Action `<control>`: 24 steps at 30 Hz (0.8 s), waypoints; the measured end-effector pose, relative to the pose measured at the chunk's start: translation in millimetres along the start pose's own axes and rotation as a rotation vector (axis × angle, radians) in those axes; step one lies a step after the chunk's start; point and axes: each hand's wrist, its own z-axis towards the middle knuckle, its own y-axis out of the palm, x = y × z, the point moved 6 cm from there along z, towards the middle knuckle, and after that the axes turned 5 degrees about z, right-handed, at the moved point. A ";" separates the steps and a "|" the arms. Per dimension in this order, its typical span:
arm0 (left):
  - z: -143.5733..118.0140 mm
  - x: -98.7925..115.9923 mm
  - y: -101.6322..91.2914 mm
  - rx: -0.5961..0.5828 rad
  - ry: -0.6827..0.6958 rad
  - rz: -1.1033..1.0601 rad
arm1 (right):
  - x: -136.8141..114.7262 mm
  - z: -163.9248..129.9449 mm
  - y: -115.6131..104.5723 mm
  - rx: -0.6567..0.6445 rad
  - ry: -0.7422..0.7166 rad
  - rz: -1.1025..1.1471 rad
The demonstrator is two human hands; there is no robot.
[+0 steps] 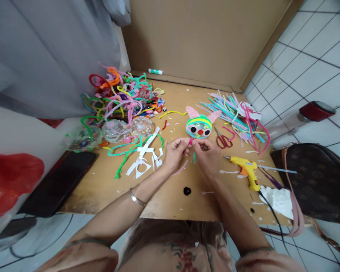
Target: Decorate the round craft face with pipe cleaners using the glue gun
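Both hands met over the worktop (170,204), fingertips pinched together on a small pink piece (190,141); left hand (174,153) and right hand (205,153) were touching at the tips. What the piece was, too small to tell.

Risks, as judged: the piece could slip from so slight a pinch and vanish among the white paper scraps (146,156). The glue gun (246,170) lay just right of the right hand, its nozzle toward the wrist, a possible burn. The striped bunny face (198,126) sat just beyond the fingertips, apart from them.
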 end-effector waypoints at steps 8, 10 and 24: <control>0.4 0.7 -0.7 0.016 -0.004 0.043 | 16.0 4.6 4.1 -0.099 0.252 0.223; 0.3 0.3 -2.4 0.038 0.022 0.063 | 18.3 4.4 6.1 -0.117 0.270 0.238; -4.2 7.2 0.3 0.021 0.121 0.067 | 21.7 7.3 8.1 -0.177 0.277 0.260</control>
